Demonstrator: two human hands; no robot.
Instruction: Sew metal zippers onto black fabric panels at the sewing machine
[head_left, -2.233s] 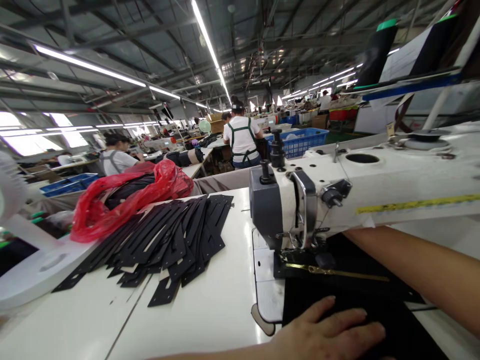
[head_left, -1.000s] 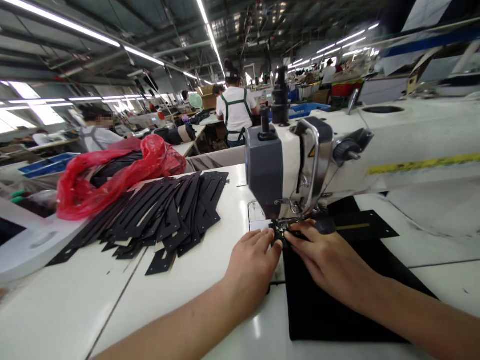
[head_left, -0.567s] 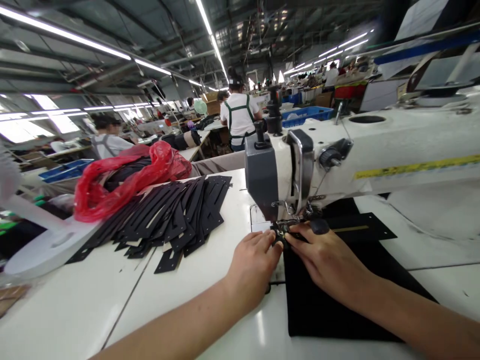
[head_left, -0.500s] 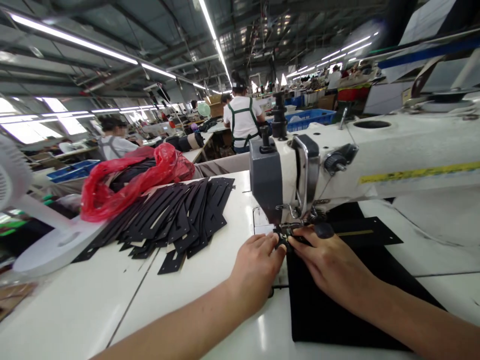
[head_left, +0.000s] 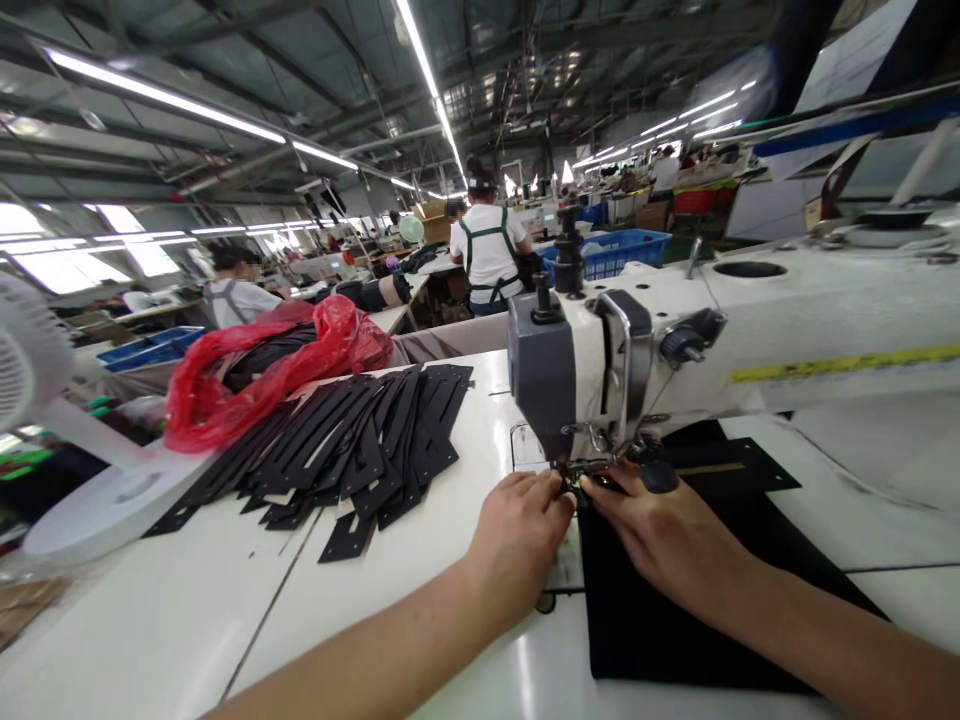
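Note:
A white sewing machine (head_left: pixel 750 330) stands on the white table (head_left: pixel 420 600). Under its grey head lies a black fabric piece (head_left: pixel 652 620) with a gold zipper (head_left: pixel 709 467) running to the right. My left hand (head_left: pixel 521 535) rests at the fabric's left edge, fingers curled and pinching just below the presser foot (head_left: pixel 589 468). My right hand (head_left: pixel 660 535) lies on the black fabric, its fingertips meeting the left hand's at the foot. What the fingertips pinch is too small to make out.
A fanned stack of black slotted strips (head_left: pixel 352 445) lies on the table to the left, with a red plastic bag (head_left: pixel 262 375) behind it. A white fan (head_left: pixel 45 400) stands at far left. Other people work at tables beyond; a blue basket (head_left: pixel 622 250) sits behind the machine.
2.2 s ago my left hand lay flat on the fabric and my right arm reached behind the machine head. Both hands have since come together at the presser foot and stay there.

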